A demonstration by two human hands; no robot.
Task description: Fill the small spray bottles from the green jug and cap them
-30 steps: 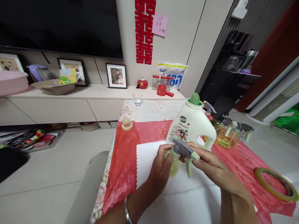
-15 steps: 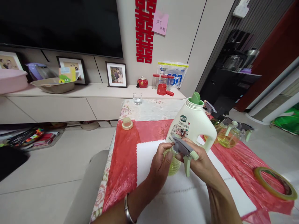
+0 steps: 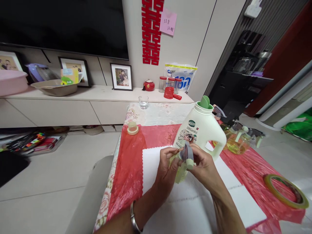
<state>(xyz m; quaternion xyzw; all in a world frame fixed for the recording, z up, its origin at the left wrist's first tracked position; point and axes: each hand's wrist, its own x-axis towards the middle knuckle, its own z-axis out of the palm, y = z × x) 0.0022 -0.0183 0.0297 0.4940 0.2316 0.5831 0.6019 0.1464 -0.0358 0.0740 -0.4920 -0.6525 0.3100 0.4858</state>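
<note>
My left hand is wrapped round a clear spray bottle with yellowish liquid, tilted over the white sheet. At the bottle's neck, my right hand grips the grey and pale green spray head. Its nozzle end points toward me, and part of the head is hidden by fingers. Just behind both hands stands a large cream detergent jug, uncapped, with a green spout in its mouth. The jug's translucent cap lies on the red plastic to the left.
Several spray bottles stand right of the jug. A roll of tape lies at the right on red plastic sheeting. A glass stands at the table's far edge, before a low cabinet.
The spray head has turned on the bottle's neck, so its nozzle and trigger now face toward me instead of right. My right hand has shifted its fingers round it.
</note>
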